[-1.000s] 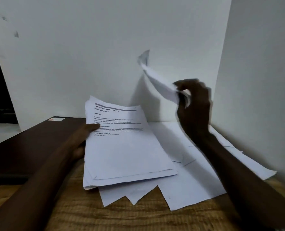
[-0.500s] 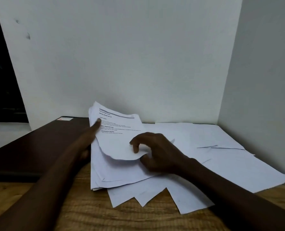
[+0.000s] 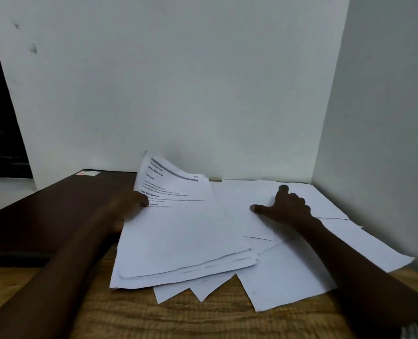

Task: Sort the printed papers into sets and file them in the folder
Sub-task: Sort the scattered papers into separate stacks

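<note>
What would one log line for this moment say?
left hand: grips stack | right hand: presses loose sheets | both piles: on table

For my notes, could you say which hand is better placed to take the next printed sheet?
Probably the right hand: it rests free on the loose sheets; the left hand grips the stack.

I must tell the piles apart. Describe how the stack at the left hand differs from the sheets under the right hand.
The printed stack shows text on top; the loose sheets show blank faces. The printed stack is gathered, its far edge raised, gripped by the left hand; the loose sheets lie flat, fanned out, the right hand resting on them. Both are white paper on the table.
</note>
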Demonstrator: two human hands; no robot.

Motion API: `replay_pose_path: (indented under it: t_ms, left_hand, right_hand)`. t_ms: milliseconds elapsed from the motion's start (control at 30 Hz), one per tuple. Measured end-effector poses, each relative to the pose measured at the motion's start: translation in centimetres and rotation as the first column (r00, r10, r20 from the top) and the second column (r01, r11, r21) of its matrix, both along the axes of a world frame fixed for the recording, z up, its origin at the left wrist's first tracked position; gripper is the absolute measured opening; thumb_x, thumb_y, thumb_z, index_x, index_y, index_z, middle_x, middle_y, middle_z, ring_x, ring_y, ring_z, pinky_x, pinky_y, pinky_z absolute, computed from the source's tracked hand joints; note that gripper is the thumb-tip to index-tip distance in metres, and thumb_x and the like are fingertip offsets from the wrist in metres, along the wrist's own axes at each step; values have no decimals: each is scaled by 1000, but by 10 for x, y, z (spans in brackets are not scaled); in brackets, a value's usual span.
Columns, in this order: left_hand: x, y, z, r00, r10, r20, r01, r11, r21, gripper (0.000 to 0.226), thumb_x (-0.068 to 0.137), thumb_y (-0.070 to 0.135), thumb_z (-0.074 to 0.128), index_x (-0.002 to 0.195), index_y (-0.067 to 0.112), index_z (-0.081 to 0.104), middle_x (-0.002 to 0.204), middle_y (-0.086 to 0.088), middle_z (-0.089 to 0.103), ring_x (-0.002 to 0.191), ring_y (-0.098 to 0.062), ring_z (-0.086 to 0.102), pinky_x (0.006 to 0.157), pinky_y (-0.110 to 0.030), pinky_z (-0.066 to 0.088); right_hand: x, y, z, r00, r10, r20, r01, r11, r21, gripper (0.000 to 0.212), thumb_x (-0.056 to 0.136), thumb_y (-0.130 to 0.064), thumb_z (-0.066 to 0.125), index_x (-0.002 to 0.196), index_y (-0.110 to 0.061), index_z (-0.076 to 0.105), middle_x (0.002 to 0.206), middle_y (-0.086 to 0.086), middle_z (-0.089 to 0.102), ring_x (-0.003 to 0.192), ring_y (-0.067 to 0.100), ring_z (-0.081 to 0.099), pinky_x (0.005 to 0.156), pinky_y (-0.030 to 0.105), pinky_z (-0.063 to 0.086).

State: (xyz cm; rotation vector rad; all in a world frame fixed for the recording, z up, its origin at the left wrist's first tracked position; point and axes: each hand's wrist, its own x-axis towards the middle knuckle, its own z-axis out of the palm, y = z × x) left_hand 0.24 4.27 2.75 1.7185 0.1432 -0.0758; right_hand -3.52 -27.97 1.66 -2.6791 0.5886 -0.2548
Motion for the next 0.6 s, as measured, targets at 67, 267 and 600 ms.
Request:
replay_pose_path:
  t_ms: [67,267,600]
  left_hand:
    - [1,-4,-5,1000,17,4,-17,997,79,12,88,-8,51,88,1,60,91,-21,59,71,-28,54,53,-25,48]
    - [-3,-6,-7,1000,-12,-5,13,998,60,6,77,-3,59,80,2,58,88,-21,54,78,-29,51,72,-34,43]
    - [1,1,-3,997,-41,-69,27,983,-183,37,94,-3,45,129,-5,55,128,-25,60,98,-36,61,84,-43,51]
  right_hand:
    - [7,-1,0,1000,13,25,-15,994,105,97,75,-60,71,137,-1,26,137,20,44,128,37,42,101,41,40]
    - [18,11,1,998,-31,57,19,980,200,82,72,-34,83,128,-1,31,126,16,52,119,33,52,94,37,42]
    - [7,5,36,400,-14,916,-221,969,111,22,83,-2,58,100,-9,71,96,9,66,92,23,61,77,22,41]
